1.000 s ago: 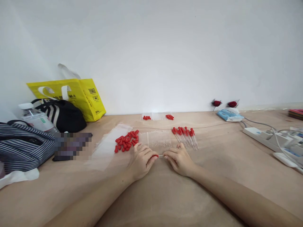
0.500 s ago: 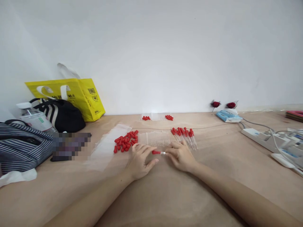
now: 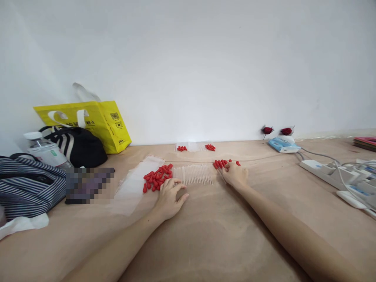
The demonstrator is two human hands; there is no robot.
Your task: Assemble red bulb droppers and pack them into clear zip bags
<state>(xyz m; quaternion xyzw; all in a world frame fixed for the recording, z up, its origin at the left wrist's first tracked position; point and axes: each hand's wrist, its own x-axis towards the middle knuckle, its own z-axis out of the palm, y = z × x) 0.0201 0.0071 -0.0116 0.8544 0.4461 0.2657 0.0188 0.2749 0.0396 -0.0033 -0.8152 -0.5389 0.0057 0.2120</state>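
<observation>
Head view: my left hand (image 3: 169,199) rests on the table (image 3: 199,235) with its fingers loosely curved and thumb held apart — nothing shows in its grasp — just beside the heap of red bulbs (image 3: 157,178). To the right of that heap, a row of thin clear tubes (image 3: 195,174) lies side by side. My right hand (image 3: 235,174) is over the group of red-topped tubes (image 3: 220,163), fingers bent down among them; whether they pinch one I cannot tell (my own hand hides most of that group). A clear plastic bag (image 3: 132,187) lies flat to the left of the heap, and near the wall sit two small clusters of red bulbs (image 3: 181,149). Farther left are a yellow bag (image 3: 116,135), a black bag (image 3: 86,149), a bottle (image 3: 48,152) and a striped bag (image 3: 32,188); off to the right, a blue packet (image 3: 283,145) lies near a power strip (image 3: 311,167).
</observation>
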